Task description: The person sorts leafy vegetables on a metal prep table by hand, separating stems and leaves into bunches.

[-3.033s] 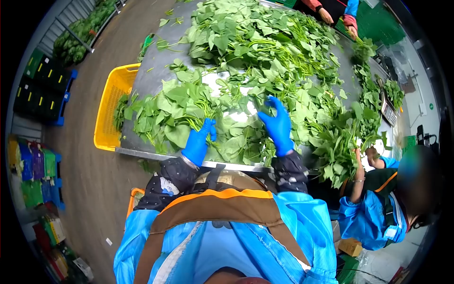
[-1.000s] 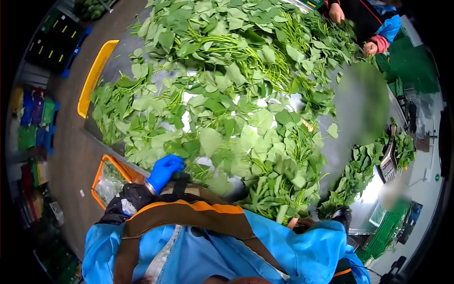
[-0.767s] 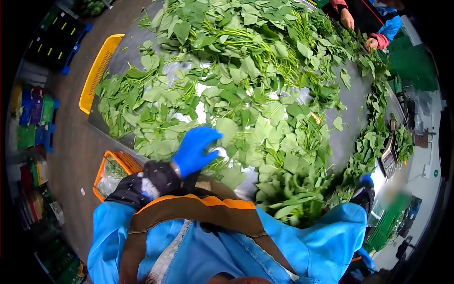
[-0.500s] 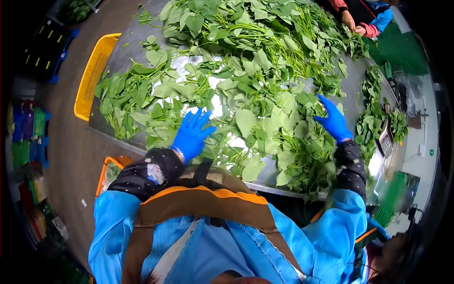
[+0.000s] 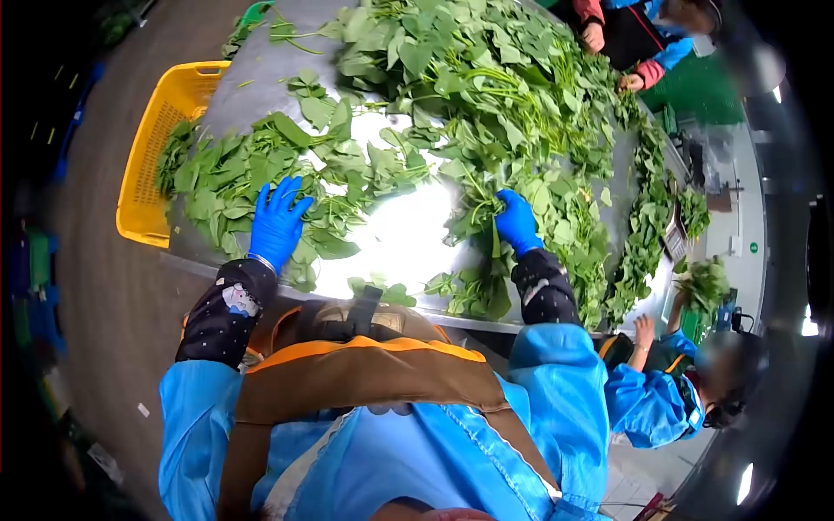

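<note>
Blue gloves cover both hands. My left hand [image 5: 278, 224] lies with fingers spread on the leafy greens [image 5: 228, 178] at the left side of the metal table [image 5: 252, 74]. My right hand [image 5: 519, 222] has its fingers curled round some green stems [image 5: 473, 208] right of the middle. Between the hands a bright patch of bare metal shows, with a few loose leaves near the front edge. A large heap of greens [image 5: 486, 65] covers the back of the table.
A yellow crate [image 5: 143, 165] stands against the table's left side. At the back right a co-worker's hands [image 5: 593, 37] touch the greens. Another person [image 5: 656, 399] at the right holds up a bunch [image 5: 704, 285]. A scale [image 5: 674, 239] sits at the right edge.
My left hand has moved left over the greens, and my right hand has moved left and closed round stems. More bare metal shows between them. The person at the right has come into view.
</note>
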Demonstrator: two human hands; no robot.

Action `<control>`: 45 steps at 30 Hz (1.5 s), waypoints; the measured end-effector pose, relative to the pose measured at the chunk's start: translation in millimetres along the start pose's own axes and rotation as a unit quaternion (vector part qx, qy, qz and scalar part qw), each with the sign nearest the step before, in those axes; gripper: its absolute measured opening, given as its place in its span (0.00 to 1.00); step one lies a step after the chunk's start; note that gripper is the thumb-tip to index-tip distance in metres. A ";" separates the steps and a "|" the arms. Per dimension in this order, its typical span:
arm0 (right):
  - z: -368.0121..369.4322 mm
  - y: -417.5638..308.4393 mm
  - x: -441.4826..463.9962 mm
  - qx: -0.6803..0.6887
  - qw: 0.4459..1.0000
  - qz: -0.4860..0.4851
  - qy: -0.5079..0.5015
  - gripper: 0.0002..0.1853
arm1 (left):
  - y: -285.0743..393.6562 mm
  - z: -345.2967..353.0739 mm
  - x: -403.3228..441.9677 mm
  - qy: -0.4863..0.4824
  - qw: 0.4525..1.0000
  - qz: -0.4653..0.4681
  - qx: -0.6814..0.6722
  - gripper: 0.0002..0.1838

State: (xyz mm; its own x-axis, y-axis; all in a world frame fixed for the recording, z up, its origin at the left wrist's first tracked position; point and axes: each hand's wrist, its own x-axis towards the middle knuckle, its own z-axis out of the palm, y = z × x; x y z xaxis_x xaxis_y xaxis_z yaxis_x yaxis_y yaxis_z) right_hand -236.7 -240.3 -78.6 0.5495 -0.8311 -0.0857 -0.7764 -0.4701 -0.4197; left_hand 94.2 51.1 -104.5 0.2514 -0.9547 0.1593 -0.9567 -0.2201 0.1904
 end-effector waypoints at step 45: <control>2.3 17.6 -132.6 0.191 0.949 0.105 0.229 0.25 | -15.7 -29.4 38.9 0.012 0.953 -0.086 -0.292 0.31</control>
State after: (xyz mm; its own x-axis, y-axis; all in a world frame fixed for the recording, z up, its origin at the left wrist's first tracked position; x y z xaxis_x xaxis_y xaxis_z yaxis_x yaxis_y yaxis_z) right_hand -322.6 -137.7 -76.7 0.1355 -0.9774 0.1624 -0.6374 -0.2115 -0.7410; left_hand 123.3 23.4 -72.9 0.4058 -0.9087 0.0976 -0.6584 -0.2166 0.7209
